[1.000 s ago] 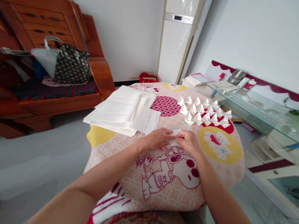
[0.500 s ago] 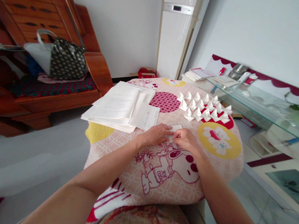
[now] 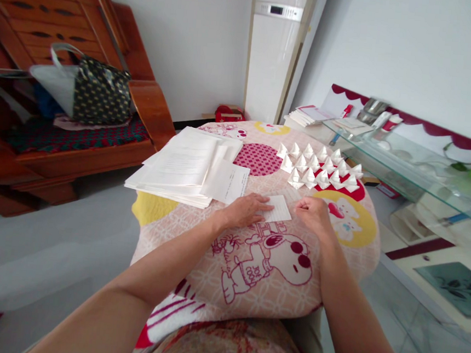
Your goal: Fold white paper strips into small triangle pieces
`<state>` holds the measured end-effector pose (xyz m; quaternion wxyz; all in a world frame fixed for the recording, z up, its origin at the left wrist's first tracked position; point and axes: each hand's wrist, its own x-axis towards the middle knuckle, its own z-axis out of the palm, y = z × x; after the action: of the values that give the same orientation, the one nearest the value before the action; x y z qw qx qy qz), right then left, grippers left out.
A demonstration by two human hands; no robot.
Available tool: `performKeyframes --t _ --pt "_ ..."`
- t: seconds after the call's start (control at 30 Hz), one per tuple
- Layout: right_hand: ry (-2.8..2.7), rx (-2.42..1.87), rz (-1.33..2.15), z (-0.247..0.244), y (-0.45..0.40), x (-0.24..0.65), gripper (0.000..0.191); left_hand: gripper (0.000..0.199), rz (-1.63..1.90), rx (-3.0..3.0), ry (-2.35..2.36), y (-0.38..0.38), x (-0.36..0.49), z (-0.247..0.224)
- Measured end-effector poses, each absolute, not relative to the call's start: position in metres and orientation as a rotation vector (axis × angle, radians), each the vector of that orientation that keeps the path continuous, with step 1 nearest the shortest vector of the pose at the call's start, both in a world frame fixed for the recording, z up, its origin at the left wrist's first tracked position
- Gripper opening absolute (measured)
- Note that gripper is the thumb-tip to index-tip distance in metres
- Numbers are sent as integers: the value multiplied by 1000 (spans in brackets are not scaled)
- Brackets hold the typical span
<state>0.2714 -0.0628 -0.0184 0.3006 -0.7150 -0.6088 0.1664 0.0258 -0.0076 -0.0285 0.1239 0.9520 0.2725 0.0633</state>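
Note:
A small sheet of white paper [image 3: 279, 208] lies on the patterned tablecloth [image 3: 267, 289]. My left hand [image 3: 249, 209] rests over its left edge, fingers spread flat. Just right of the sheet is my right hand [image 3: 312, 212], its fingers curled together; whether something thin is between them is too small to tell. Beyond my hands, several folded white paper boats [image 3: 309, 178] stand in rows. A stack of printed paper sheets [image 3: 183, 161] lies to the left, with a smaller printed sheet [image 3: 229, 181] at its right side.
Along the right runs a glass shelf [image 3: 405, 164] with papers, metal bowls and a green item on it. A wooden bench [image 3: 143, 102] with a dotted bag [image 3: 100, 90] stands at the left. A tall white appliance [image 3: 270, 58] is behind the table.
My right hand has moved right, away from my left hand. The small sheet between them now lies more in the open. The whole view has shifted slightly.

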Motion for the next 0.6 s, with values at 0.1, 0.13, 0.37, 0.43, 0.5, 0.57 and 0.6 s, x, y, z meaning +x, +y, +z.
performKeyframes --t 0.1,0.13,0.37,0.43,0.5,0.57,0.6 --pt "-1612 -1634 622 -25 -61 260 16 46 239 2753 795 -9 25 -30" --pt "-1644 -1602 643 -27 -60 255 16 45 277 2740 793 -10 26 -30" --pt "-1823 -1642 642 -37 -54 243 13 29 355 2735 573 -12 30 -30" --pt "-1832 -1647 626 -37 -53 245 13 28 336 2763 529 -12 29 -27" --pt "-1834 -1653 616 -38 -53 245 13 29 306 2788 499 -14 27 -23" --pt "-1827 -1654 619 -39 -53 245 13 30 258 2818 480 -16 23 -20" --pt "-1821 -1656 622 -39 -53 245 13 30 230 2832 482 -18 21 -18"
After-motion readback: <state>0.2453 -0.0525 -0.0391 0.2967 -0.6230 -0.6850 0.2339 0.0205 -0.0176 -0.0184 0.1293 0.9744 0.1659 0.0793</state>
